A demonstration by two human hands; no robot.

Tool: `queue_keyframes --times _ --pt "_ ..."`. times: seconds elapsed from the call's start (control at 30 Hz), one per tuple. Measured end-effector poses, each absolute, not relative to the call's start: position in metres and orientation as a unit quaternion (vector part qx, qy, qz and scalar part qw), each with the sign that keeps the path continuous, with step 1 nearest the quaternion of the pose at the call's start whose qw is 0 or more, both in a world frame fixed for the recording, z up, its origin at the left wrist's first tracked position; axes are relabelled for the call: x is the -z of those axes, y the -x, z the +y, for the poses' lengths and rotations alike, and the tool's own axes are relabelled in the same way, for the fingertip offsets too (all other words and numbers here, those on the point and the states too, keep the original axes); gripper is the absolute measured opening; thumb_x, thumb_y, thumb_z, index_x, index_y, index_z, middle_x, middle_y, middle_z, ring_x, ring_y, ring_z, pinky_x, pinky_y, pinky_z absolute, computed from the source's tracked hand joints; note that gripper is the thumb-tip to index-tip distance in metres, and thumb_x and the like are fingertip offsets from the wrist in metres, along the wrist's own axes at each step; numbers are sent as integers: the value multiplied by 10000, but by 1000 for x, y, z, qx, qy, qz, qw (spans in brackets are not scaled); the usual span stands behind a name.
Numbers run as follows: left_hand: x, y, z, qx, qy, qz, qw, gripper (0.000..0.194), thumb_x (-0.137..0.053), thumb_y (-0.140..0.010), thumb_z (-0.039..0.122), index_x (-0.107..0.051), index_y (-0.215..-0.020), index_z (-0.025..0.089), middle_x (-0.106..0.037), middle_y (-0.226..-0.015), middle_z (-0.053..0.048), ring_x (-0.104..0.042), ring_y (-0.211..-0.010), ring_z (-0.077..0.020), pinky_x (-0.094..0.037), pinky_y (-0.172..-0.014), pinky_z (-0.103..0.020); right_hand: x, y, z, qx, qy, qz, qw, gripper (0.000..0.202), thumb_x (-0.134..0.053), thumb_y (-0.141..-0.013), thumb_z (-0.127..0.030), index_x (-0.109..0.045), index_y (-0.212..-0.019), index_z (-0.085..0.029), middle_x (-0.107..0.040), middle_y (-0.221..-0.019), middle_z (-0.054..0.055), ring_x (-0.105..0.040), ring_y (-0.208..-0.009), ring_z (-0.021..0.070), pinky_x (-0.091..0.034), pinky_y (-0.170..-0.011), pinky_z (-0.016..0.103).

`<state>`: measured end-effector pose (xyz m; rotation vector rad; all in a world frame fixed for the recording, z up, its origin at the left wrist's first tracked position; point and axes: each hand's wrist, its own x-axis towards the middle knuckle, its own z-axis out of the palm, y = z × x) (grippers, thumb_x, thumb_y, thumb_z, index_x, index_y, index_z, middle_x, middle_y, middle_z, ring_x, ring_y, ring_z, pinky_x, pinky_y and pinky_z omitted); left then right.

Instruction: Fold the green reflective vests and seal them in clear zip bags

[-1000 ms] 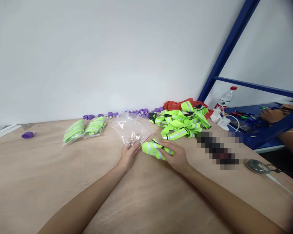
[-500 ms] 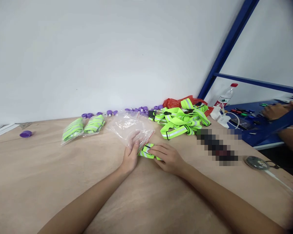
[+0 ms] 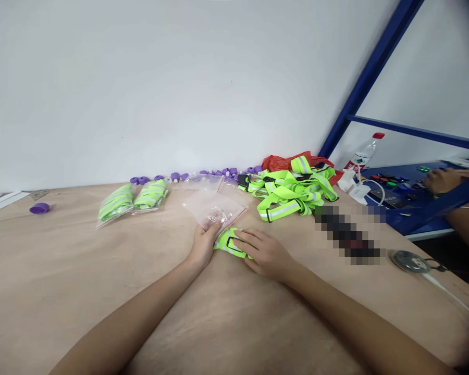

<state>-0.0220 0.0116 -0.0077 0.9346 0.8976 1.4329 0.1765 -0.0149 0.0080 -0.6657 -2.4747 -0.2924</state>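
Observation:
A clear plastic bag with a red edge line is gripped by my left hand, thumb on top. Its edge lies against a folded neon-green reflective strap with a black buckle. My right hand rests over the right end of that strap, its fingers together on it. Another clear bag lies flat just behind. Two filled bags of green strap sit to the left. Behind my right hand is a loose heap of green straps.
Purple caps line the wall, and one purple cap lies far left. At the right are a red bag, a bottle, a round device with a cable, and another person's hand beyond a blue frame.
The held bag has come away from the flat bag behind it, nearer to me. More of the folded strap shows between my hands, and my left hand has moved slightly left.

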Motion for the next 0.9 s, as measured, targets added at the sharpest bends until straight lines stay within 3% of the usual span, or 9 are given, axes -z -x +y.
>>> queue_keyframes --times 0.27,0.43,0.6,0.7,0.77,0.9 --pt "8 37 24 -604 -396 440 534 398 -830 -679 491 -739 -808 125 -758 -821 -72 -708 -830 -264 -545 -827 -388 -6 -181 -13 88 233 -920 304 372 -535 -863 -111 -657 -1208 -181 -754 -1147 96 -693 -1017 231 -568 -892 361" --pt "0 33 19 -583 -425 452 524 454 -795 -683 572 -695 -693 129 -696 -646 -23 -656 -620 -196 -527 -648 -307 -10 -181 -18 -59 219 -898 377 418 -576 -841 -131 -609 -1245 -229 -761 -1129 70 -719 -1031 190 -575 -906 314" --pt "-6 29 14 -562 -457 463 511 493 -757 -710 592 -614 -546 149 -579 -491 8 -566 -514 -154 -459 -545 -259 -13 -181 -22 -153 239 -877 387 444 -613 -792 -97 -617 -1212 -242 -643 -1369 105 -651 -1215 211 -548 -993 330" --pt "-6 26 9 -526 -490 455 527 513 -715 -728 635 -637 -593 146 -576 -508 6 -557 -517 -157 -469 -561 -273 -15 -182 -22 -177 255 -875 371 426 -638 -784 -100 -642 -1185 -244 -541 -1478 110 -603 -1280 229 -539 -1008 336" --pt "-5 25 6 -490 -523 446 536 561 -655 -754 688 -653 -637 140 -586 -538 5 -538 -521 -147 -457 -556 -268 -17 -182 -21 -192 266 -871 366 412 -663 -771 -110 -661 -1162 -241 -587 -1432 111 -596 -1288 249 -531 -1020 361" --pt "-7 29 4 -440 -565 438 544 625 -606 -780 725 -604 -560 139 -548 -513 8 -476 -496 -123 -374 -493 -239 -20 -183 -17 -219 268 -861 373 389 -688 -745 -118 -674 -1112 -246 -748 -1137 72 -663 -1180 256 -522 -1019 401"
